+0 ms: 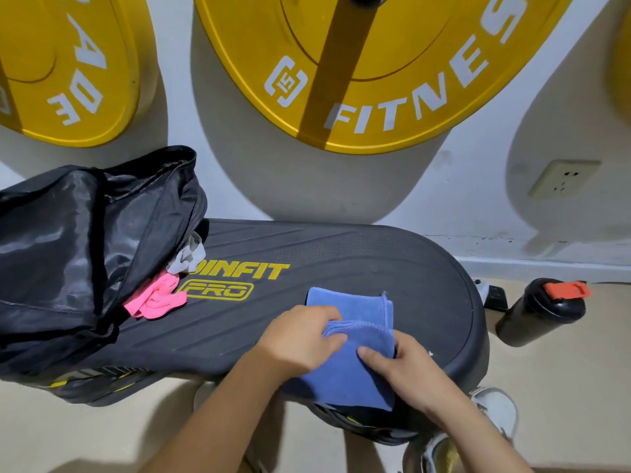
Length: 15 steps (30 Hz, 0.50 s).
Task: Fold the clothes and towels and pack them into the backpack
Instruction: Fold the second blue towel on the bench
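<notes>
A blue towel [355, 367] lies partly folded on the right half of a black step platform [341, 264]. My left hand [300, 339] pinches the towel's folded edge at its left side. My right hand [399, 367] grips the same fold from the right, thumb on top. A black backpack [85, 240] lies open on the platform's left end. A pink garment [157, 300] and a grey one [187, 256] spill out of its mouth.
Yellow weight plates [358, 63] hang on the white wall behind. A black bottle [539, 312] with an orange cap lies on the beige floor to the right. A wall socket [563, 179] sits at right. My shoe [495, 407] shows below the platform.
</notes>
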Available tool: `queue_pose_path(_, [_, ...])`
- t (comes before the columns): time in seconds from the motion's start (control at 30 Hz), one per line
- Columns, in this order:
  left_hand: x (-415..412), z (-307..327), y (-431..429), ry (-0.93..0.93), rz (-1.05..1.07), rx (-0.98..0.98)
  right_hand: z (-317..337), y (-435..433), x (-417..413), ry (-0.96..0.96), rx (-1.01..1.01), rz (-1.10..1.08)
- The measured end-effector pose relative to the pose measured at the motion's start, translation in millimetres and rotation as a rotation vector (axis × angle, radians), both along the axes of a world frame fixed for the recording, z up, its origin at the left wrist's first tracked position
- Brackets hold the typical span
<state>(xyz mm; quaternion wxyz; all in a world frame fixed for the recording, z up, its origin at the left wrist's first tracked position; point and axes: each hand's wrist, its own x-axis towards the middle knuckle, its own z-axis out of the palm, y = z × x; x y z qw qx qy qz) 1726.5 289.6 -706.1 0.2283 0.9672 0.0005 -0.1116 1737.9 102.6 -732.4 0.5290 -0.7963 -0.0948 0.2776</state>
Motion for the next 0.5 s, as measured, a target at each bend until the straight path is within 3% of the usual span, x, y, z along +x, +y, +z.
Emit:
queue_pose_path(0.13, [-5.7,-16.5,20.8,0.199,0.325,-0.786,-7.8,0.5,8.7,0.018,-0.109,-0.130])
queue_pose_path(0.17, [-10.2,-23.4,22.9,0.209,0.386,-0.890,-7.9,0.3,9.7,0.029,-0.129,-0.140])
queue_pose_path(0.33, [-16.4,-54.2,20.5,0.062,0.424,-0.522,-11.3,5.8,13.4,-0.006,-0.211,-0.138])
queue_pose_path(0.5, [3.5,-52.5,9.4,-0.168,0.398,-0.435,-10.3,16.5,34.4,-0.167,-0.167,-0.304])
